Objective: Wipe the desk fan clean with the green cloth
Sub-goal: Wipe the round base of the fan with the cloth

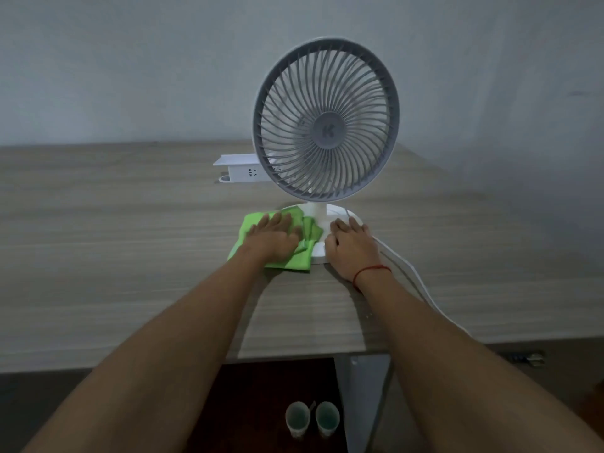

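A white desk fan with a grey round grille stands upright on the wooden desk, facing me. The green cloth lies crumpled over the left part of the fan's white base and onto the desk. My left hand presses flat on the cloth, fingers spread. To the right of the stem, my right hand rests flat on the base's right front, palm down. A red string circles that wrist.
A white power strip sits behind the fan to the left. The fan's white cord trails right and off the front edge. Two small cups stand on the floor below the desk. A grey wall rises close behind.
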